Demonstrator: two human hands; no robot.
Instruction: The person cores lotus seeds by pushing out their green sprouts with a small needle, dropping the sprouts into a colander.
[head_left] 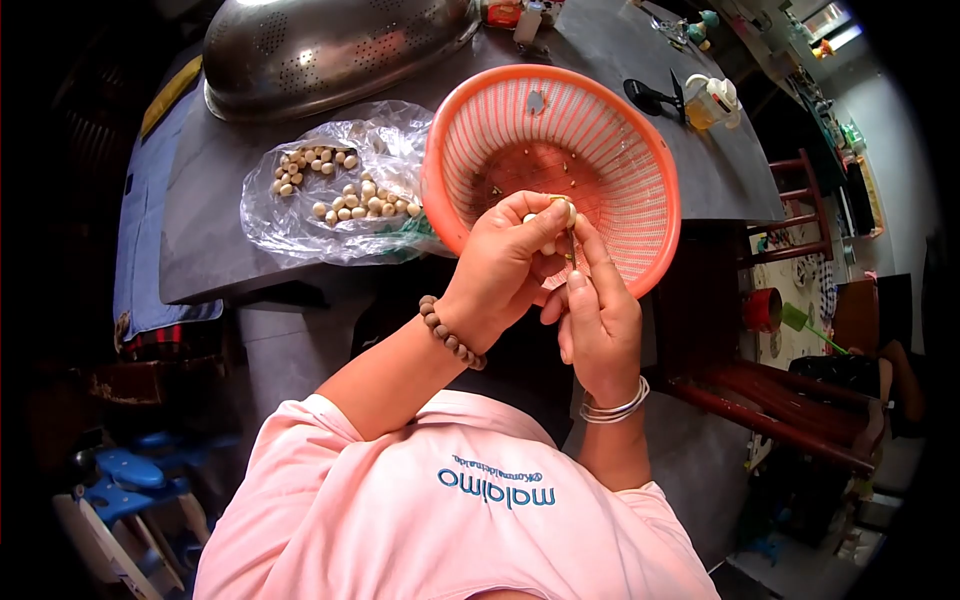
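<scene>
My left hand (500, 250), wearing a brown bead bracelet, is closed over the near rim of the pink plastic basket (660, 150). Its thumb and forefinger pinch a pale lotus seed (570, 214), and more pale seeds show between the curled fingers. Close against it, my right hand (602, 325), with white bangles, has thumb and fingers pinched on something thin, with a small green bit at the tip; its kind is not clear. Small bits lie on the basket's bottom. Left of the basket, a clear plastic bag (290, 230) holds many lotus seeds (365, 200).
A large metal colander (330, 50) lies upside down at the back of the grey table (215, 190). A jug of amber liquid (708, 103) and a black-handled object (650, 97) are at the right. A wooden chair (780, 400) and a blue step stool (130, 480) stand beside the table.
</scene>
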